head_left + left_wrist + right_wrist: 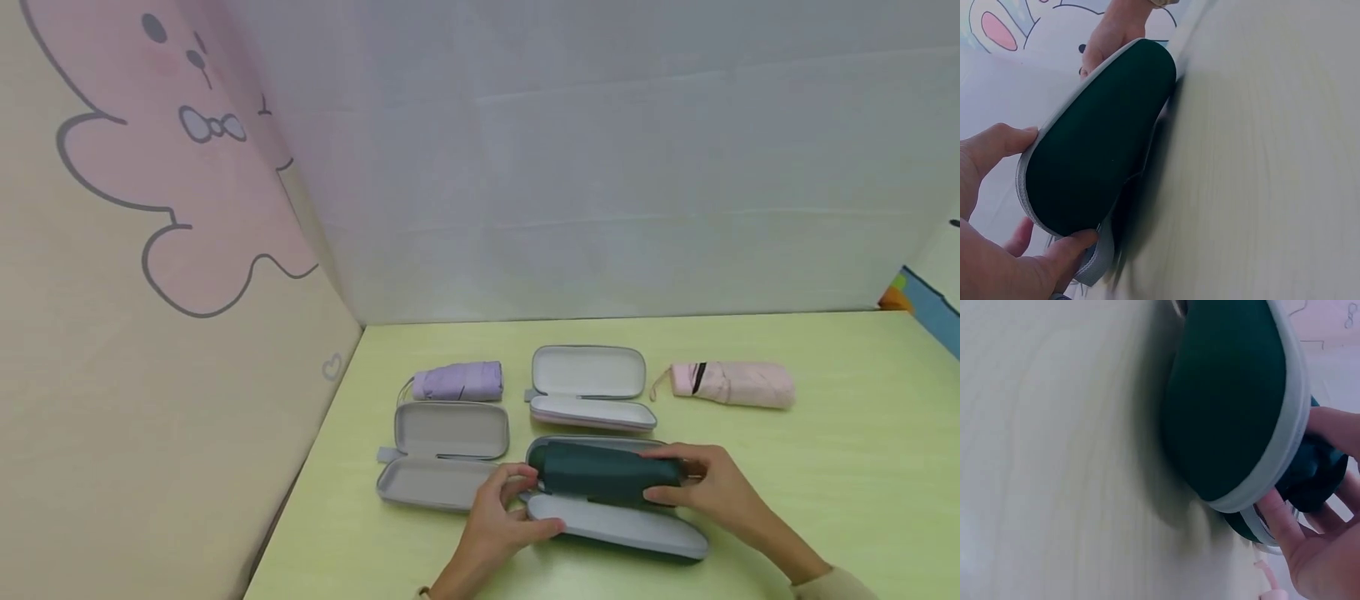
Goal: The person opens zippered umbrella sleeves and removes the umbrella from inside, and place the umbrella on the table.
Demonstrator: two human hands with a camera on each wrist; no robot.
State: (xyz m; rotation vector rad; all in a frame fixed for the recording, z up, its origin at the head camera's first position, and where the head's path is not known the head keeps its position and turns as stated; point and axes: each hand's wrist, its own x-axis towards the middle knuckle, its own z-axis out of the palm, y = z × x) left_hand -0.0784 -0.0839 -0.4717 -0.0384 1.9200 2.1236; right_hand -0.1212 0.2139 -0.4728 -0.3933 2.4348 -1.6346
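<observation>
A dark green folded umbrella lies in the far half of an opened green case with a pale grey lining. My right hand grips the umbrella's right end between thumb and fingers. My left hand holds the case's left end, its thumb on the near half's rim and its fingers by the umbrella's left end. In the left wrist view, the left hand's fingers touch the case near a grey strap. In the right wrist view, the umbrella is partly hidden behind the case.
Left of the green case is an opened grey-lined case, with a lilac folded umbrella behind it. Another opened case stands behind the green one. A pink folded umbrella lies at the back right. Curtains border the table.
</observation>
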